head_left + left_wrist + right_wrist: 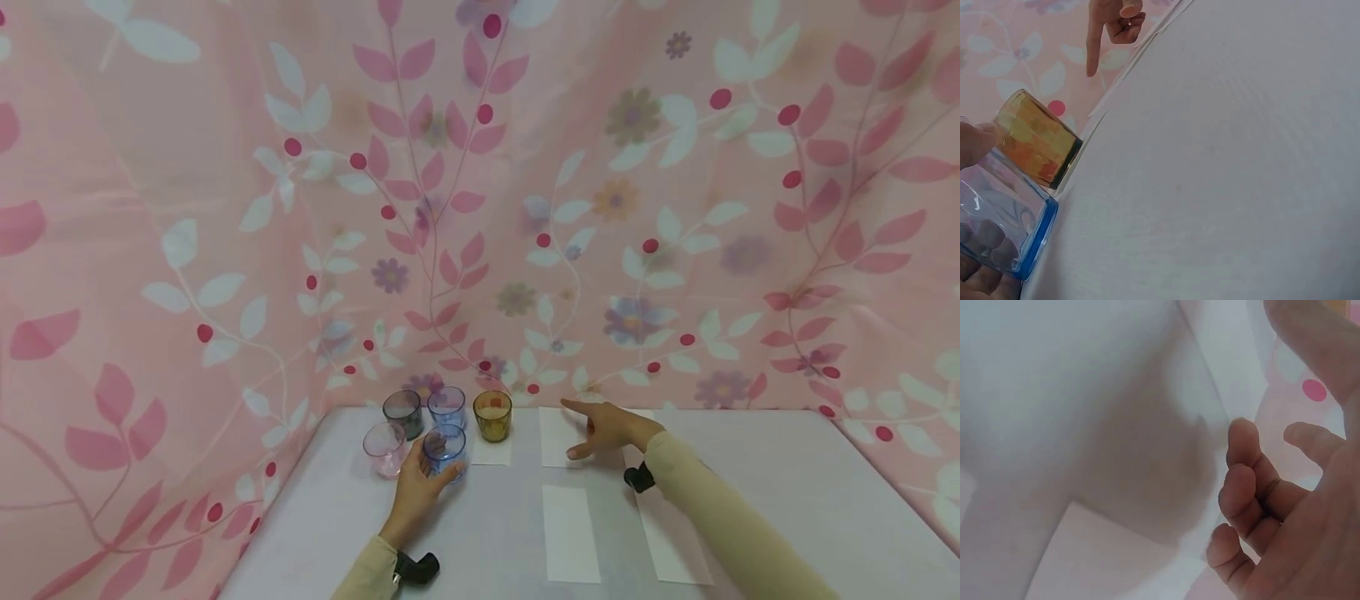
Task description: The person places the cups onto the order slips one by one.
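Grasping the near blue glass (450, 452) inside the left grip (416, 486), between thumb and fingers. Counting five glasses: this, one pink (384, 454) just left, then farther back one amber (492, 421), one grey (402, 412), one other blue (447, 405). Reaching over white papers (572, 533), at least four on the surface (787, 492), with the right grip (609, 429) released, index finger straight, others bent.

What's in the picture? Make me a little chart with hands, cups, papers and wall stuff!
Left hand: holds the front blue cup
Right hand: holds nothing, pointer finger straight out
Other cups: pink, dark, back blue, amber
Under amber: a white paper
More papers: white, on the table
Behind: pink flowery cloth
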### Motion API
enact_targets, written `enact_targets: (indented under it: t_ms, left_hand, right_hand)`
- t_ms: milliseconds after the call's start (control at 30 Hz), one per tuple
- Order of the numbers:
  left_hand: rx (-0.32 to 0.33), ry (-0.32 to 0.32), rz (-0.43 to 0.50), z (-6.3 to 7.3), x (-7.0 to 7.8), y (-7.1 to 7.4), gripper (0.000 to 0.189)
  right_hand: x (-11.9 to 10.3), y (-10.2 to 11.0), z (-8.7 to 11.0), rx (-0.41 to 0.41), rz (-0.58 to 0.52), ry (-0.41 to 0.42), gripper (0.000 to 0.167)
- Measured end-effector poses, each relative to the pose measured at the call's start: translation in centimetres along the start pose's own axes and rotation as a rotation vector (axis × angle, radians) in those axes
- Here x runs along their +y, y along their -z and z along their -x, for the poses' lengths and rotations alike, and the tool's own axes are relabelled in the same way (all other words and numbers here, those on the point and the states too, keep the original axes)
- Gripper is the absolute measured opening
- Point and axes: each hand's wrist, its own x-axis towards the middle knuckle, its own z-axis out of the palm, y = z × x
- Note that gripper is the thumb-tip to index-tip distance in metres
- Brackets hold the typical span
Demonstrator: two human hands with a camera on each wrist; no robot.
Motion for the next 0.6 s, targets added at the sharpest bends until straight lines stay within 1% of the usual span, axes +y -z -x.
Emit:
enact_targets:
  t_ms: [233, 500, 600]
  left_hand:
    - [-0.008, 0.019, 0.017, 0.1, 0.2, 0.2, 0.076]
    - [-0.015, -0.010, 0.013, 0.1, 0.1, 0.3, 0.077]
    - [-0.022, 0.001, 0.015, 0.2, 0.1, 0.2, 0.080]
  right_hand:
    - [1.2, -0.2, 1.0, -0.022, -0.029, -0.017, 0.110]
    - [2.1, -1.1, 1.2, -0.021, -0.050, -0.028, 0.108]
    - [2.3, -1.5, 1.3, -0.032, -0.041, -0.038, 0.109]
